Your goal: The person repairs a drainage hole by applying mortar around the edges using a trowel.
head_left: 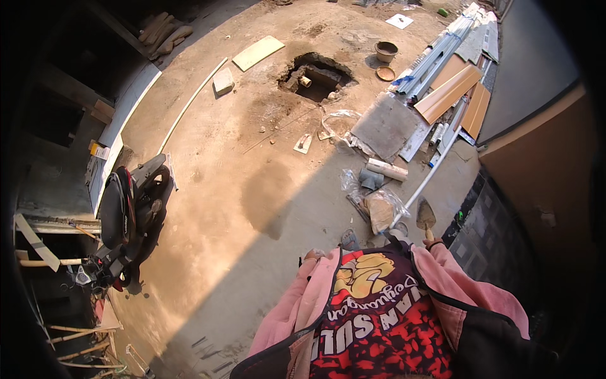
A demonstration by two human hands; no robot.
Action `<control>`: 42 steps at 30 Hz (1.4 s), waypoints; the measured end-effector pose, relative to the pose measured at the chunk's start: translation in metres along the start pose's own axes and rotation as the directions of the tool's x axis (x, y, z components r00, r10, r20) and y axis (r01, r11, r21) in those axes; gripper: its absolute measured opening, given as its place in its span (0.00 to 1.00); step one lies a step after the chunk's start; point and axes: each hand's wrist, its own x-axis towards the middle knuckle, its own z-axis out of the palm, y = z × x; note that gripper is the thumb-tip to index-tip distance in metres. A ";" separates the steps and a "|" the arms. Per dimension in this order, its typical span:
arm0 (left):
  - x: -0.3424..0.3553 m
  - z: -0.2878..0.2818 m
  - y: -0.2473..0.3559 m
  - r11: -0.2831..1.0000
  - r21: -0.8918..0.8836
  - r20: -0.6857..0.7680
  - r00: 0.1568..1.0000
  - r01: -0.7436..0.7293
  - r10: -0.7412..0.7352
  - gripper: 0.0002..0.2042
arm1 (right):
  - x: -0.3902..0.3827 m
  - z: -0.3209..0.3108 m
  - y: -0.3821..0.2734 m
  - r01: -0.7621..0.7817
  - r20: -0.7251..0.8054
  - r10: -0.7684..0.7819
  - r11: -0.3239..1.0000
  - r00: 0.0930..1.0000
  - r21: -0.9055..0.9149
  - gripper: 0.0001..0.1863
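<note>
Head view, trowel (426, 213): ahead of my right side, blade pointing forward, near the black tiles (483, 221).
Right hand (433, 243): my grip is wrapped around the trowel's handle.
Left hand (314, 254): low at my side; I cannot tell whether it is clenched.
Carrying: best done blade forward, clear of the white pipe (435, 165).
Shirt (385, 316): large white lettering, upside down from here, with a yellow graphic.

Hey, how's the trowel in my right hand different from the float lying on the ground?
The trowel is held in your right hand, while the float lies on the ground. The trowel's blade is dark and tapered; the float is pale and roughly rectangular. The trowel is in shade, the float in sunlight. Both look like flat-faced hand tools.
</note>
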 end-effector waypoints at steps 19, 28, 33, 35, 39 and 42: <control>0.019 0.020 -0.026 0.930 -0.244 -0.035 0.956 0.273 -0.290 0.18 | 0.037 0.010 -0.101 0.153 0.042 -0.151 0.986 0.988 -0.064 0.21; 0.040 -0.032 -0.023 0.872 -0.321 -0.073 0.909 0.369 -0.411 0.17 | 0.028 0.048 -0.153 0.006 0.144 -0.002 1.000 0.990 -0.024 0.24; 0.081 -0.070 0.017 0.854 -0.356 -0.083 0.898 0.379 -0.433 0.17 | 0.091 0.042 -0.167 -0.067 0.105 0.063 0.997 0.992 0.028 0.25; 0.103 -0.080 0.041 0.849 -0.361 -0.071 0.897 0.385 -0.437 0.17 | 0.124 0.025 -0.181 -0.056 0.085 0.050 0.996 0.995 0.070 0.25; 0.116 -0.141 0.039 0.821 -0.373 -0.131 0.852 0.431 -0.507 0.17 | 0.117 0.059 -0.284 0.037 0.116 -0.041 0.999 0.992 0.034 0.25; 0.133 -0.175 0.047 0.804 -0.385 -0.159 0.825 0.454 -0.542 0.17 | 0.110 0.061 -0.369 0.115 0.183 -0.096 0.989 0.978 -0.094 0.25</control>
